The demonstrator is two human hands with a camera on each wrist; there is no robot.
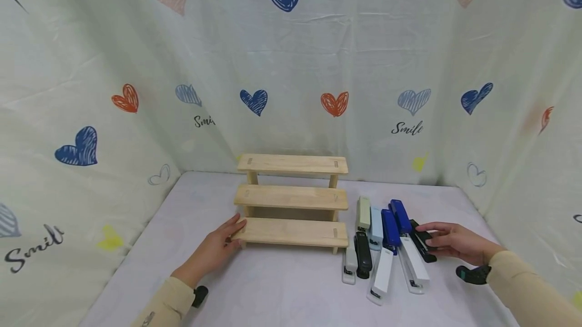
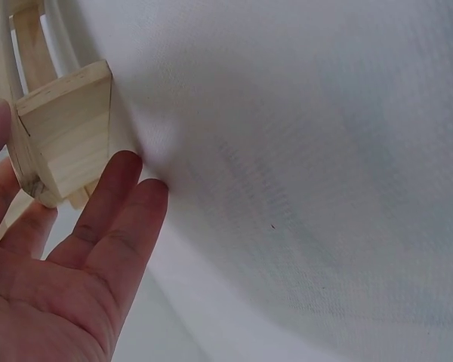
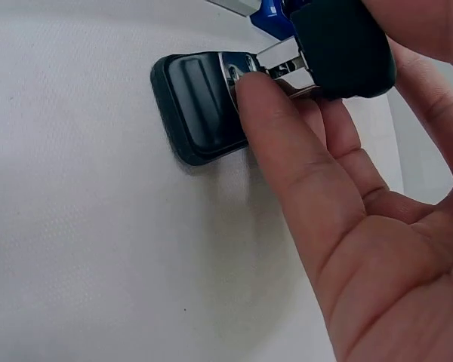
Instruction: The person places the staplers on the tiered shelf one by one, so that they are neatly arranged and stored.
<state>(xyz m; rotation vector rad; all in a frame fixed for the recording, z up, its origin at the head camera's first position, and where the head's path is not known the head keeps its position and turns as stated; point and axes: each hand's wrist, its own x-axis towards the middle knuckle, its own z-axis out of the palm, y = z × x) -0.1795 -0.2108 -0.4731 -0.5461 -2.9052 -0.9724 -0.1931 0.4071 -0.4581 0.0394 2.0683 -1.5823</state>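
Note:
A three-step wooden display stand (image 1: 293,196) stands at the back middle of the table. My left hand (image 1: 217,250) holds the left end of its lowest step; in the left wrist view, the thumb and nearer fingers meet the wooden end (image 2: 69,132) while two other fingers extend past it. On the right, my right hand (image 1: 456,241) holds a black stapler (image 1: 420,240) at the right edge of a stapler cluster. Seen from the right wrist, the thumb is at its dark top arm (image 3: 343,49), and a finger reaches beside the metal part above its base (image 3: 200,105).
Several staplers lie close together right of the stand: pale green (image 1: 363,213), light blue (image 1: 376,228), blue (image 1: 390,228), another black one (image 1: 363,255) and white ones, including one in front (image 1: 381,276). A heart-patterned curtain (image 1: 295,54) encloses the white table (image 1: 282,291) at back and sides.

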